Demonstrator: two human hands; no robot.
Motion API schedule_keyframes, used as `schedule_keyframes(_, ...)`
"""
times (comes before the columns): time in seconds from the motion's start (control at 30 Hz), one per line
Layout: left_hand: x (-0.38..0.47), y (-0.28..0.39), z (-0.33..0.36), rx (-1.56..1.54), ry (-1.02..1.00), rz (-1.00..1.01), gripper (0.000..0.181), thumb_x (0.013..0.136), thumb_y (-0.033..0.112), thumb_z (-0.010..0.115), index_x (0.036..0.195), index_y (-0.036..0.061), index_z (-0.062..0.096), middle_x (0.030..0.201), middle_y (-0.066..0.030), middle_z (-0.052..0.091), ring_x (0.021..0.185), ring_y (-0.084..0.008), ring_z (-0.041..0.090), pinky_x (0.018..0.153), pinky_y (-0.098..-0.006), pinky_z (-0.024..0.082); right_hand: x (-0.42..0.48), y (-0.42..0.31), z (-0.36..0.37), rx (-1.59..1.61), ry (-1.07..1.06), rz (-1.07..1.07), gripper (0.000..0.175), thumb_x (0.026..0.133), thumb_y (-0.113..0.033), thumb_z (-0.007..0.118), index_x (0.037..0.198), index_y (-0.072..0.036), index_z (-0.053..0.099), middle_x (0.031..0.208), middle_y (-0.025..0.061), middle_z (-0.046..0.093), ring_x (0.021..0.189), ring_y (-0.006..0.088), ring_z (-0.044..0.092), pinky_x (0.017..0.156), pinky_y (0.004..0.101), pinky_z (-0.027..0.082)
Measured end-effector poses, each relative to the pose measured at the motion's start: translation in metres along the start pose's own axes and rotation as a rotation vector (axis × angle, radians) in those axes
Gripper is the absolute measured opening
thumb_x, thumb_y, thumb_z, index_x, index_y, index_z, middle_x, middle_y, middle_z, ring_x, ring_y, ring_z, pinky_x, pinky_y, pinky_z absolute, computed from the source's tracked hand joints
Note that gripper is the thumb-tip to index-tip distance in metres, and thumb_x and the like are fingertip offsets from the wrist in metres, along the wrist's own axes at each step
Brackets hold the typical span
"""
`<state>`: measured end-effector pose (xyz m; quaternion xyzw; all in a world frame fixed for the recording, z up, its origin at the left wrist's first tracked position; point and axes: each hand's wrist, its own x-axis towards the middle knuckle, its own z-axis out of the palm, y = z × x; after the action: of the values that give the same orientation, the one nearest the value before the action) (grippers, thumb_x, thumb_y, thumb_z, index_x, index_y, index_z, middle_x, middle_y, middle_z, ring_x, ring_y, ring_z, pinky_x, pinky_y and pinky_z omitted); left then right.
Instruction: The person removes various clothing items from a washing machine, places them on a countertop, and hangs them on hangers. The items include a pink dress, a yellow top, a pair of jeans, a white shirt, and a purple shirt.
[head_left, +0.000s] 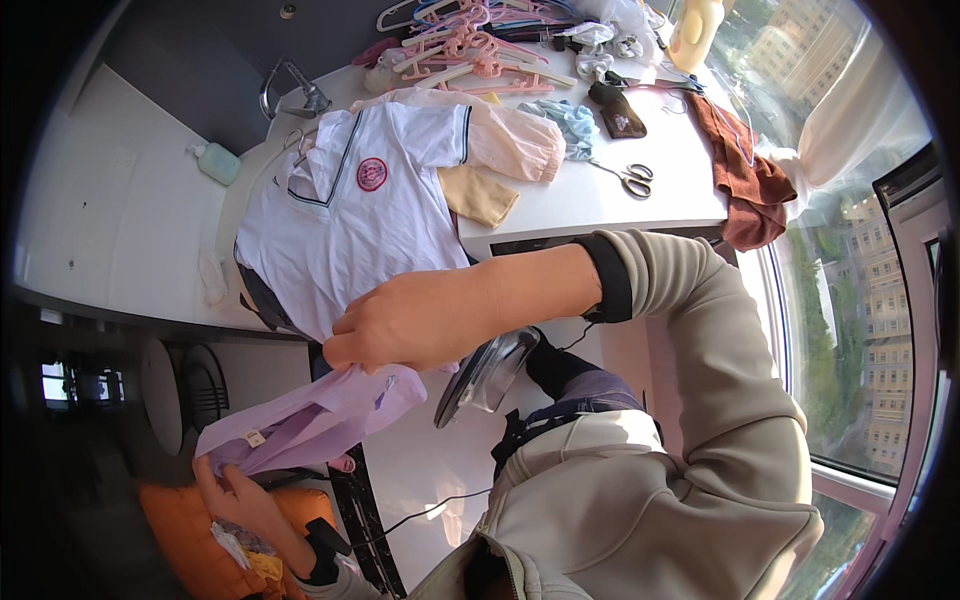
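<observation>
A lilac cloth garment (322, 420) with a small white label hangs stretched between my hands. My right hand (397, 322) grips its upper right end, my forearm reaching across from the right. At the lower left, my left hand (240, 499) pinches its other end near the label. Just beyond my right hand, a white short-sleeved shirt (352, 210) with dark trim and a red round badge lies over other clothes. A peach sleeve (517, 139) and a yellow-tan cloth (480, 196) show from under it. Below my right wrist is what looks like a steam iron (487, 375), partly hidden.
Pink and white hangers (487, 64) pile up at the back of the white counter (675, 202). Scissors (634, 180), a blue cloth (570, 127) and a brown cloth (750, 180) lie there. A faucet (296, 94) and soap bottle (217, 163) stand left. Something orange and padded (172, 532) is lower left.
</observation>
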<state>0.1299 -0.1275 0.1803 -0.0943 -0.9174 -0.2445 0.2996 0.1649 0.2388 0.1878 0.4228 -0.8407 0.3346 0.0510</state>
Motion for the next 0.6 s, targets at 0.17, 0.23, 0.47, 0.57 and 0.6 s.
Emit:
schedule_keyframes(0.17,-0.002,0.001,-0.006,0.083,0.282,-0.004,0.038,0.089,0.001,0.036,0.121,-0.0089,0.053,0.12,-0.0209,0.058,0.104,-0.0294,0.058,0.088,-0.035,0.046,-0.147,0.128,-0.08,-0.155,0.529,0.414,0.019,0.092,-0.01,0.058,0.109,-0.003,0.06,0.109,0.0123,0.063,0.1,0.0259,0.062,0.084,0.0353,0.051)
schedule_keyframes(0.23,0.002,-0.001,-0.015,0.113,0.315,0.035,0.039,0.089,0.001,0.036,0.124,-0.0079,0.052,0.121,-0.0208,0.057,0.104,-0.0286,0.057,0.088,-0.035,0.045,-0.242,0.172,-0.125,-0.362,0.794,0.924,0.018,0.089,-0.014,0.06,0.103,-0.003,0.063,0.103,0.0162,0.067,0.098,0.032,0.064,0.083,0.0399,0.05)
schedule_keyframes(0.47,0.02,-0.018,-0.032,0.22,0.335,-0.223,0.035,0.098,0.016,0.052,0.125,-0.0061,0.05,0.117,-0.0194,0.057,0.102,-0.0294,0.058,0.085,-0.0373,0.047,-0.538,0.205,-0.191,-1.137,0.881,1.845,0.031,0.086,-0.034,0.058,0.099,-0.007,0.067,0.101,0.0193,0.068,0.098,0.0374,0.064,0.085,0.0458,0.049)
schedule_keyframes(0.57,0.029,-0.029,-0.033,0.501,0.279,-0.165,0.045,0.096,0.022,0.061,0.127,-0.0073,0.048,0.118,-0.0219,0.057,0.106,-0.0344,0.058,0.089,-0.0392,0.046,-0.576,0.199,-0.187,-1.021,0.858,1.893,0.03,0.086,-0.033,0.057,0.098,-0.009,0.068,0.105,0.0181,0.067,0.101,0.0356,0.063,0.088,0.0439,0.048)
schedule_keyframes(0.6,0.032,-0.032,-0.033,0.491,0.262,-0.149,0.044,0.095,0.019,0.06,0.128,-0.0077,0.047,0.119,-0.0229,0.056,0.109,-0.036,0.057,0.091,-0.0403,0.045,-0.579,0.196,-0.187,-0.981,0.852,1.91,0.029,0.086,-0.033,0.057,0.097,-0.009,0.069,0.106,0.0177,0.067,0.102,0.035,0.063,0.089,0.0433,0.048)
